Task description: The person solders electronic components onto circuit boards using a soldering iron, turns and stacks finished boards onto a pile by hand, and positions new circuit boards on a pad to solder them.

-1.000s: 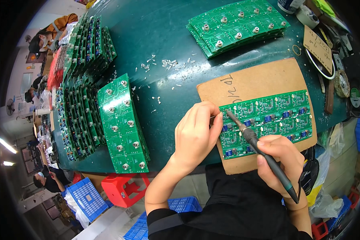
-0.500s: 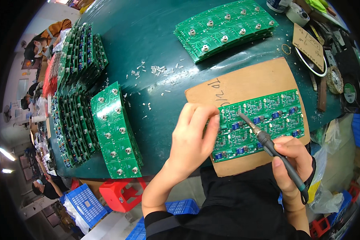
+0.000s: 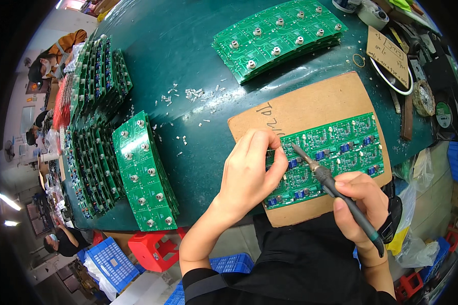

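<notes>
Right hand (image 3: 361,203) grips a soldering iron (image 3: 336,190), tip on the green circuit board (image 3: 336,147). Left hand (image 3: 249,170) rests on the board's left edge, fingers curled narrow; board lies on a brown cardboard sheet (image 3: 300,107).

Dark green worktable (image 3: 188,46), blue crates (image 3: 112,262), red stool (image 3: 152,249), pale floor

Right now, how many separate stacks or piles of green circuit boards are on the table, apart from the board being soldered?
3: a stack at the top, a stack at front left, and upright rows along the left edge. More may be hidden.
</notes>
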Motion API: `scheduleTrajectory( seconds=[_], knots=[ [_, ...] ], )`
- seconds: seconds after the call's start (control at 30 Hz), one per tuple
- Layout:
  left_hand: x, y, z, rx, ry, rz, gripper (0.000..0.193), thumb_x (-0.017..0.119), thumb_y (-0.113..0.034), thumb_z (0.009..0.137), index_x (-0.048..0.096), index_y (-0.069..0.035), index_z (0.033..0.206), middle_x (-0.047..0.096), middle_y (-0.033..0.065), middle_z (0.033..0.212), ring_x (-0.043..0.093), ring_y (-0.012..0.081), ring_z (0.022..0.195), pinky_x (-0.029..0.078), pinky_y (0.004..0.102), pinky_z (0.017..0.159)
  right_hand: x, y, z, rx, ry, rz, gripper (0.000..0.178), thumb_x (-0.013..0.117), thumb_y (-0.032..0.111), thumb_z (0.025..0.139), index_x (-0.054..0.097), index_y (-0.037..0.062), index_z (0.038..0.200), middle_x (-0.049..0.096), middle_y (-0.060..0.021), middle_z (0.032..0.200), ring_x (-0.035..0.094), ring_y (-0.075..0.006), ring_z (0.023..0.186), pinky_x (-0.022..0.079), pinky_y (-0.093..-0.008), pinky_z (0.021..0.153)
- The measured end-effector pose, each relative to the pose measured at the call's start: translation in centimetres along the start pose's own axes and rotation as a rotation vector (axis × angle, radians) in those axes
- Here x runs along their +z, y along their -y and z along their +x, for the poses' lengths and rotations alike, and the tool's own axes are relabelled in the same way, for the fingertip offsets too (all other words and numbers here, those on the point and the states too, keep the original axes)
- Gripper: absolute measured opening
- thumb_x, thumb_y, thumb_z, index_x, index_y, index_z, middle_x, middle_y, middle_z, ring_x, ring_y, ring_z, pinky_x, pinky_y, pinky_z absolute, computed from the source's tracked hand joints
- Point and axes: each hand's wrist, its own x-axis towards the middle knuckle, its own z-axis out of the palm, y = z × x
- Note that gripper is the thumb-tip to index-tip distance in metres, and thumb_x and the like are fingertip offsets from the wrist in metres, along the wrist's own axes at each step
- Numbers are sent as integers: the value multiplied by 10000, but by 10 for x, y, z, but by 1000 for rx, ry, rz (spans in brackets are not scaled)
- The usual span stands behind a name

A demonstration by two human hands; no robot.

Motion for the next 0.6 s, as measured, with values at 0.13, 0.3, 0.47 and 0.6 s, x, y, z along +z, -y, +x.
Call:
scheduleTrajectory(
  seconds=[0.13, 0.3, 0.47, 0.6],
  knots=[
    [5, 4, 2, 82, -20, 75, 147, 676, -2, 788, 568, -31, 884, 628, 94, 870, 630, 234, 765, 511, 326, 660, 9, -1, 0, -58, -28, -7, 278, 671, -55, 743, 608, -55, 1013, 643, -186, 858, 664, -283, 764, 540, -330, 666],
    [3, 2, 3, 45, -2, 21, 167, 673, 0, 761, 545, -32, 864, 582, 113, 827, 616, 313, 752, 506, 395, 663, 7, 2, -1, -81, -24, -46, 271, 680, -49, 737, 617, -56, 1000, 641, -180, 832, 660, -288, 739, 540, -331, 652],
    [1, 2, 5, 54, 13, 19, 158, 668, 0, 756, 544, -32, 849, 576, 113, 820, 613, 313, 741, 504, 399, 654, 8, -2, 5, -96, -24, -77, 265, 677, -51, 744, 614, -61, 1002, 646, -192, 853, 659, -286, 744, 539, -328, 650],
    [-1, 1, 5, 54, 13, 51, 149, 667, 13, 755, 562, -27, 853, 602, 96, 830, 614, 247, 731, 503, 330, 643, 5, 2, 4, -54, -18, -55, 262, 676, -51, 751, 612, -55, 1005, 647, -189, 850, 661, -282, 750, 539, -330, 647]
  ],
)
